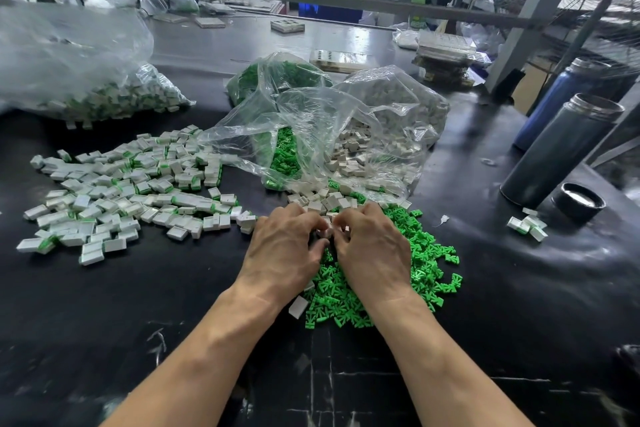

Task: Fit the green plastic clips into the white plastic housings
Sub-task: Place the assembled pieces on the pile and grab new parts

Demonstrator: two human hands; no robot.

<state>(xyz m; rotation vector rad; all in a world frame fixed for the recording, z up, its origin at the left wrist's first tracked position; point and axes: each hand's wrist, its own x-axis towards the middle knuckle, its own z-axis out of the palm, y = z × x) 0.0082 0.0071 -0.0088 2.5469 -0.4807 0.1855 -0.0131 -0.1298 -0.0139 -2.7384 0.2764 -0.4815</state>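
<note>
My left hand and my right hand meet fingertip to fingertip over a pile of loose green clips on the black table. Between the fingers shows a small white housing, pinched from both sides; what else the fingers hold is hidden. Empty white housings lie just beyond my hands. To the left spreads a heap of white housings with green clips fitted. One white housing lies by my left wrist.
Open clear bags hold green clips and white housings; a large bag of fitted parts sits far left. Two metal flasks and a black lid stand at right, near several fitted parts.
</note>
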